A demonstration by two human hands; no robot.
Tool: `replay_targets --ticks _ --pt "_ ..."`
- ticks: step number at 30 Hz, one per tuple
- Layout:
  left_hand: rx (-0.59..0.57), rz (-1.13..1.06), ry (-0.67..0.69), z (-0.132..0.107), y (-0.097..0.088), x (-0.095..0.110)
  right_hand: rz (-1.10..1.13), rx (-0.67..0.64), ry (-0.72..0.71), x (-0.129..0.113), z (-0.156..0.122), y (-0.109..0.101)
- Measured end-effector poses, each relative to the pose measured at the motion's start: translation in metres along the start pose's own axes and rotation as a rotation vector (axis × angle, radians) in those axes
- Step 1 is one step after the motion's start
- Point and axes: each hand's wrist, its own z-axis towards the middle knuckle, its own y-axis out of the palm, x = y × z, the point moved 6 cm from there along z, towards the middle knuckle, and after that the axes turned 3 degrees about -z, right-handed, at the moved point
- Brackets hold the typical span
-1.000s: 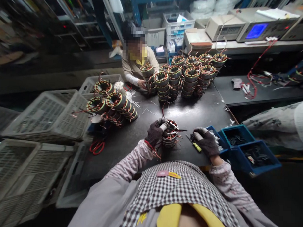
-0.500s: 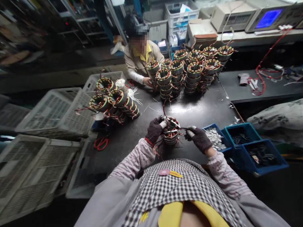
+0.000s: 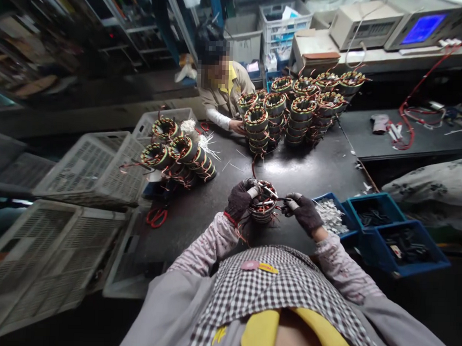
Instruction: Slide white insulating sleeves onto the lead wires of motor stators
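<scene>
A round motor stator (image 3: 263, 208) wound with copper wire and red leads sits on the black table (image 3: 299, 168) just in front of me. My left hand (image 3: 238, 199), in a dark glove, wraps round the stator's left rim. My gloved right hand (image 3: 304, 212) is closed at the stator's right side, pinching a thin dark lead or tool that reaches over the windings; what it is stays unclear.
Stacks of stators (image 3: 297, 112) stand at the table's far side, where another person (image 3: 224, 89) handles one. More stators (image 3: 178, 156) lie at left beside white crates (image 3: 91, 165). Red scissors (image 3: 156, 217) lie near the left edge. Blue bins (image 3: 384, 231) sit at right.
My right hand has left the table by the green-handled tool and come up to the stator's right side, closing on a thin lead. The left hand stays on the stator.
</scene>
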Motion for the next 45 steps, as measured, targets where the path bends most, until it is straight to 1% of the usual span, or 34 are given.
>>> replay_targets --ticks 2,6,8,10,12,14,16,17,18,20,23,25,26,28,31,35,38,41,43,45 --pt "-0.007 -0.009 -0.008 -0.001 0.001 0.001 -0.007 0.003 -0.002 0.002 0.001 0.001" --pt "0.005 -0.022 -0.011 -0.001 0.001 0.002 0.066 0.038 0.021 0.011 0.000 0.010" --pt "0.016 -0.011 -0.017 -0.001 0.000 0.002 0.084 0.022 0.029 0.014 0.002 0.017" --pt "0.013 -0.003 -0.021 -0.001 0.000 0.002 0.053 0.000 0.015 0.011 0.006 0.020" --pt "0.001 -0.004 -0.016 -0.002 0.001 0.002 -0.022 -0.060 -0.005 0.004 0.013 0.022" --pt "-0.007 0.001 -0.013 -0.002 0.002 0.003 -0.078 -0.171 0.008 -0.001 0.021 0.028" --pt "0.009 0.017 -0.017 -0.001 0.002 0.003 -0.048 -0.240 0.056 -0.001 0.025 0.033" --pt "0.016 0.030 -0.019 -0.001 0.002 0.003 -0.007 -0.233 0.077 0.000 0.025 0.035" --pt "0.020 0.042 -0.018 -0.001 0.002 0.003 0.045 -0.202 0.091 0.002 0.023 0.035" --pt "0.028 0.048 -0.016 0.000 0.003 0.004 0.157 -0.097 0.095 0.010 0.014 0.031" --pt "0.052 0.018 -0.026 0.000 0.003 0.003 0.285 0.116 0.104 0.034 -0.009 0.009" --pt "0.051 0.003 -0.028 0.001 0.003 0.002 0.276 0.214 0.118 0.050 -0.023 -0.008" --pt "0.045 0.001 -0.025 0.002 0.003 0.001 0.242 0.233 0.121 0.055 -0.027 -0.014" --pt "0.043 -0.006 -0.016 0.003 0.002 -0.001 0.156 0.235 0.113 0.060 -0.031 -0.017" --pt "0.050 -0.012 -0.009 0.004 -0.001 -0.001 0.051 0.280 0.093 0.060 -0.030 -0.008" --pt "0.008 -0.008 0.000 0.001 0.003 0.001 0.001 0.358 0.087 0.060 -0.028 0.004" --pt "0.018 -0.009 0.011 0.001 0.003 -0.001 0.049 0.373 0.094 0.064 -0.030 0.010" --pt "0.041 0.012 0.007 0.005 0.001 -0.002 0.206 0.357 0.155 0.070 -0.029 0.024" --pt "0.043 0.038 0.035 0.004 0.002 0.005 0.265 0.337 0.191 0.068 -0.029 0.035" --pt "0.040 0.081 0.095 -0.004 0.008 0.020 0.180 0.330 0.158 0.057 -0.031 0.041"
